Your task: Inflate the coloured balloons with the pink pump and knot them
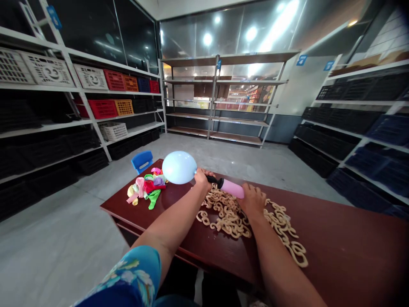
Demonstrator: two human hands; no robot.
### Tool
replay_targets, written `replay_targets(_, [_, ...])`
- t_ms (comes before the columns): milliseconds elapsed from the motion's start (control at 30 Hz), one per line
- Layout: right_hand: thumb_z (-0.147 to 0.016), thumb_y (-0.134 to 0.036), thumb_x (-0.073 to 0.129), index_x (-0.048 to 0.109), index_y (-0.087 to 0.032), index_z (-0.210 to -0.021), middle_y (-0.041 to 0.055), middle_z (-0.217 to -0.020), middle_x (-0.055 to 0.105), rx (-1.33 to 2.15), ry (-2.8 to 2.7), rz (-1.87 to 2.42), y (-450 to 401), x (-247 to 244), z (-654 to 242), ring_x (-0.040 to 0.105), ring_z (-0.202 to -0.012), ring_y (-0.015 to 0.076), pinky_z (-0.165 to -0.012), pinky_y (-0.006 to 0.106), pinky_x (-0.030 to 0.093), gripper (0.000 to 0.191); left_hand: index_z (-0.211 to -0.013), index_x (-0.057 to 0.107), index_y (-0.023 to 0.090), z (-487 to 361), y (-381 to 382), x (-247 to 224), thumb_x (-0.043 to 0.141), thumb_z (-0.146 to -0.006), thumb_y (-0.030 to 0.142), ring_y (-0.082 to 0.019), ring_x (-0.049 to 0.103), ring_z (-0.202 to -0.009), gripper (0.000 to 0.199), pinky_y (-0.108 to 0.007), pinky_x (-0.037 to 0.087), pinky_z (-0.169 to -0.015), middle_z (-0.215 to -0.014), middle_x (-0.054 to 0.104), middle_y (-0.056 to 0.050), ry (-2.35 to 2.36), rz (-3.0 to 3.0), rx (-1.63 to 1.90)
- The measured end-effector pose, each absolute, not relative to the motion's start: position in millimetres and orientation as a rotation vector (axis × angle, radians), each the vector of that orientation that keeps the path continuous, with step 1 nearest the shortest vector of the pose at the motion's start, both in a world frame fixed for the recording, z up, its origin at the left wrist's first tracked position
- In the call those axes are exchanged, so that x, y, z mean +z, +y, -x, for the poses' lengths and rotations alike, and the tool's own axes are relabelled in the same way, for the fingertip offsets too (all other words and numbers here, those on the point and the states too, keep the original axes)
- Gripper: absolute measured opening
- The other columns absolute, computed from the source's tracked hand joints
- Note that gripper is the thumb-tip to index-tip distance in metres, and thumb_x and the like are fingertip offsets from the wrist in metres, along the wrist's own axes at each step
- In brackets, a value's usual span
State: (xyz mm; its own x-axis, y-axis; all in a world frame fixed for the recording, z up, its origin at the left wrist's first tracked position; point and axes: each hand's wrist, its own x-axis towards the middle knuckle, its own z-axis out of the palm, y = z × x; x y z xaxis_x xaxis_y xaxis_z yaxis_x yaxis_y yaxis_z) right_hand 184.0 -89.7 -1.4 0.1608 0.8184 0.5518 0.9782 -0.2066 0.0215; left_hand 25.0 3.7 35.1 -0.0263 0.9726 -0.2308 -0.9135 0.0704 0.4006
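Pale blue, an inflated balloon hung above the table, its neck gripped in the left hand along with the black end of a pump; the right hand clasped the pump's pink end. Limp balloons lay on the table's left end, curly tan pieces across its middle.

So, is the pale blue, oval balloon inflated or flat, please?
Inflated: the pale blue, oval balloon bulges smooth and rounded at the left hand.
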Motion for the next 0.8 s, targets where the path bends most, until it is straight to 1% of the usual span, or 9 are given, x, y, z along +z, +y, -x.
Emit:
replay_targets(133, [-0.078, -0.028, 0.051, 0.053, -0.021, -0.091, 0.0053, -0.093, 0.059, -0.621, -1.745, 2.084, -89.2, -2.7, -184.8, 0.045, -0.091, 0.0217, -0.071, 0.033, 0.024, 0.015, -0.058, 0.023, 0.020, -19.8, 4.2, 39.6, 0.042, -0.071, 0.022, -0.010, 0.037, -0.037, 0.023, -0.026, 0.034, -0.044, -0.045, 0.029, 0.005, 0.535, -0.160, 1.513])
replay_targets(367, [-0.076, -0.027, 0.052, 0.053, -0.022, -0.095, 0.0052, -0.093, 0.059, -0.565, -1.637, 2.181, -86.0, -2.5, -194.6, 0.047, -0.090, 0.0226, -0.071, 0.033, 0.025, 0.020, -0.058, 0.024, 0.020, 36.7, 34.3, 67.7, 0.043, -0.072, 0.021, -0.010, 0.036, -0.036, 0.023, -0.025, 0.033, -0.043, -0.045, 0.029, 0.005, 0.560, -0.261, 1.602])
replay_targets(500, [-0.075, -0.027, 0.053, 0.053, -0.021, -0.095, 0.0057, -0.093, 0.058, -0.571, -1.615, 2.216, -84.8, -2.4, -195.9, 0.047, -0.090, 0.0232, -0.072, 0.034, 0.024, 0.020, -0.058, 0.025, 0.020, 53.7, 44.6, 73.7, 0.044, -0.074, 0.022, -0.009, 0.035, -0.035, 0.025, -0.024, 0.033, -0.043, -0.044, 0.029, 0.006, 0.552, -0.265, 1.634])
replay_targets(633, [-0.075, -0.028, 0.054, 0.052, -0.020, -0.092, 0.0076, -0.092, 0.058, -0.624, -1.617, 2.218, -85.8, -2.8, -191.5, 0.046, -0.091, 0.0244, -0.071, 0.034, 0.024, 0.020, -0.058, 0.024, 0.020, 38.3, 37.8, 64.0, 0.045, -0.075, 0.024, -0.008, 0.034, -0.035, 0.027, -0.023, 0.032, -0.043, -0.045, 0.028, 0.006, 0.516, -0.234, 1.626])
replay_targets(800, [-0.074, -0.029, 0.055, 0.052, -0.020, -0.093, 0.0082, -0.093, 0.058, -0.651, -1.679, 2.147, -87.3, -4.0, -185.9, 0.045, -0.092, 0.0238, -0.074, 0.034, 0.023, 0.021, -0.058, 0.023, 0.020, -5.8, 17.3, 44.0, 0.043, -0.074, 0.023, -0.009, 0.035, -0.036, 0.026, -0.024, 0.033, -0.043, -0.045, 0.028, 0.006, 0.523, -0.183, 1.576])
